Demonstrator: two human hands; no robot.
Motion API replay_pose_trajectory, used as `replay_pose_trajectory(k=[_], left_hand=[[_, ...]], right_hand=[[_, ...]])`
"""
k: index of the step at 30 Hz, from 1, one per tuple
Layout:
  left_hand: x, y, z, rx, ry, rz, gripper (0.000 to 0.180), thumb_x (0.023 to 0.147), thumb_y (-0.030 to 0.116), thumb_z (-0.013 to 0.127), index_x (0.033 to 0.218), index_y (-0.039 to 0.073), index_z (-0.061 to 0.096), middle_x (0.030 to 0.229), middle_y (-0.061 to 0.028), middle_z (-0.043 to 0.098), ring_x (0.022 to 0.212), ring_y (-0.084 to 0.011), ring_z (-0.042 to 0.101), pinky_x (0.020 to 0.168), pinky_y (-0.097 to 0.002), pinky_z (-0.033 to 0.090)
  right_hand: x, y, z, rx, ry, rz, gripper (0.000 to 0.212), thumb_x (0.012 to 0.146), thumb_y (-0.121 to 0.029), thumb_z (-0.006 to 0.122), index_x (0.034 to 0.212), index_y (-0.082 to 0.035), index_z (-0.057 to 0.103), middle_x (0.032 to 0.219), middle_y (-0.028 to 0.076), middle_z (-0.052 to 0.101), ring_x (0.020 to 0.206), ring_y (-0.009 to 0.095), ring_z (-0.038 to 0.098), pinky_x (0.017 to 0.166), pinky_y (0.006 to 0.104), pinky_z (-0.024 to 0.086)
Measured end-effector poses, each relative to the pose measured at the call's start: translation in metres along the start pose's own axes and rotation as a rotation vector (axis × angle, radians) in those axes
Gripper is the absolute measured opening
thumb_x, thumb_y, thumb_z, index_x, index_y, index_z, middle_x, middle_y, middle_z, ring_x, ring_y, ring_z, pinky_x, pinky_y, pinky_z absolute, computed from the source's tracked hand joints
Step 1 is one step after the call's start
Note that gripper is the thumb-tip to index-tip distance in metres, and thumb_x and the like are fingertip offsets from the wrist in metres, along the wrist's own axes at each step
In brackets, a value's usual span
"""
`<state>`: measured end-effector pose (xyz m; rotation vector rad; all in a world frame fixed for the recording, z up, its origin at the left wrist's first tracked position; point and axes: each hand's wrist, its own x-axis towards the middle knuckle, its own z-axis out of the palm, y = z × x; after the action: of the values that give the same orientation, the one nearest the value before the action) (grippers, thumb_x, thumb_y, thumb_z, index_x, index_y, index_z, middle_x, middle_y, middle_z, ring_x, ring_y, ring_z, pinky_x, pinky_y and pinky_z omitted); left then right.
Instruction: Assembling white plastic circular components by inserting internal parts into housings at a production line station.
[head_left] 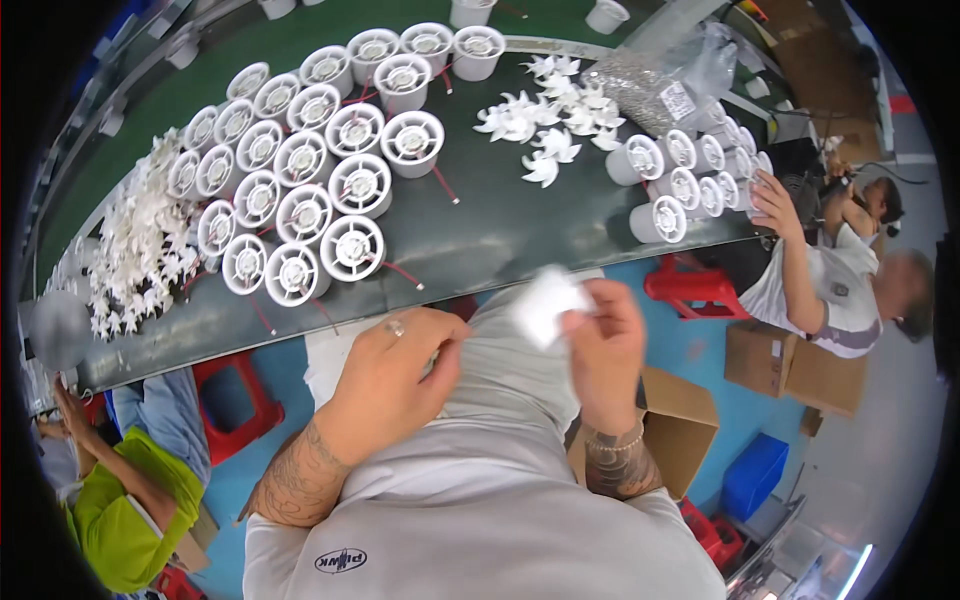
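My right hand [612,350] pinches a white plastic piece [550,305] between thumb and fingers, over my lap near the table edge. Motion blurs it; in colour and size it resembles the loose white fan blades [555,148] on the table. Beside it, my left hand [398,365] is closed, thumb and fingers curled together. Whatever it may hold is hidden. In front stand rows of white round fan housings [352,247], several with red wires hanging out.
A dense pile of white fan blades [150,230] lies left. Right are a clear bag of small metal parts [640,92] and white cups [660,218] near a co-worker's hand [778,205]. Another person in a green shirt [135,510] sits left. An open carton [680,420] stands beside me.
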<state>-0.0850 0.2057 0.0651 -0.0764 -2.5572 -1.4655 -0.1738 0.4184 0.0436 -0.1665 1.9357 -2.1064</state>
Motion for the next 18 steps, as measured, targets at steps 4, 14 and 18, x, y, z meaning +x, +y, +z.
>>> replay_pose_trajectory(k=[4,14,18], left_hand=[[0.001,-0.004,0.008,-0.078,0.044,-0.063,0.027,0.077,-0.004,0.068,0.102,0.000,0.059,0.090,-0.0123,0.063,0.075,-0.0245,0.067,0.065,-0.0314,0.054],[-0.008,0.004,-0.010,-0.033,0.048,-0.027,0.021,0.076,-0.005,0.068,0.095,0.000,0.063,0.089,-0.0121,0.067,0.078,-0.0211,0.068,0.066,-0.0299,0.055],[-0.035,-0.013,-0.034,0.089,0.368,0.022,0.011,0.079,-0.004,0.067,0.088,-0.001,0.063,0.083,-0.0111,0.067,0.072,-0.0185,0.065,0.064,-0.0280,0.051]], right_hand=[[0.049,0.004,-0.082,-0.542,0.710,-0.523,0.027,0.088,-0.010,0.067,0.110,0.003,0.057,0.100,0.007,0.062,0.080,0.013,0.058,0.073,0.0264,0.048],[0.167,0.007,-0.229,-1.157,0.628,-0.561,0.035,0.083,-0.004,0.058,0.117,0.005,0.060,0.114,0.019,0.063,0.100,0.029,0.062,0.091,0.0360,0.047],[0.163,-0.018,-0.204,-1.391,0.750,-0.862,0.035,0.083,-0.002,0.057,0.116,0.006,0.060,0.114,0.020,0.064,0.103,0.029,0.061,0.095,0.0371,0.045]])
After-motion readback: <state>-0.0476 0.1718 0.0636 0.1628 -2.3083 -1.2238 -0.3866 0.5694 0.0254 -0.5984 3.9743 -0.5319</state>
